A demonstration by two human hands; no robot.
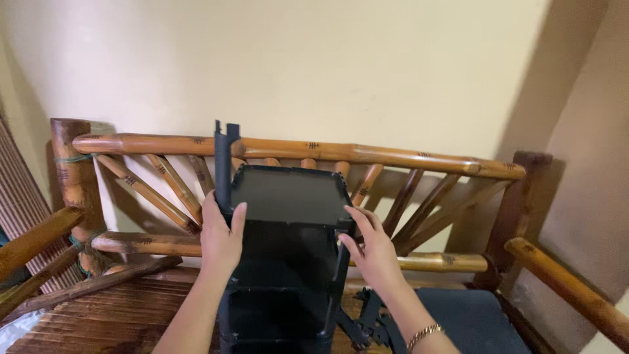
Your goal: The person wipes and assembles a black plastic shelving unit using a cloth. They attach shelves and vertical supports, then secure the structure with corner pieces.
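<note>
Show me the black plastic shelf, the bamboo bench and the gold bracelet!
black plastic shelf (288, 195): head view, on its top tray.
bamboo bench (393, 154): head view, on the top back rail.
gold bracelet (424, 335): head view, on the wrist chain.

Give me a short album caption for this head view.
Two hands, left hand and right hand, steady a black plastic shelf rack on a bamboo bench.

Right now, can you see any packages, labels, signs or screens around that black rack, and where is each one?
None in view: no package, label, sign or screen.
Black plastic rack: stands on the bamboo bench, tiered, plain dark shelves, no sticker seen.
Left hand: grips the rack's left side by its upright post.
Right hand: touches the top shelf's right edge.
Wall: plain cream, nothing hung.
</note>
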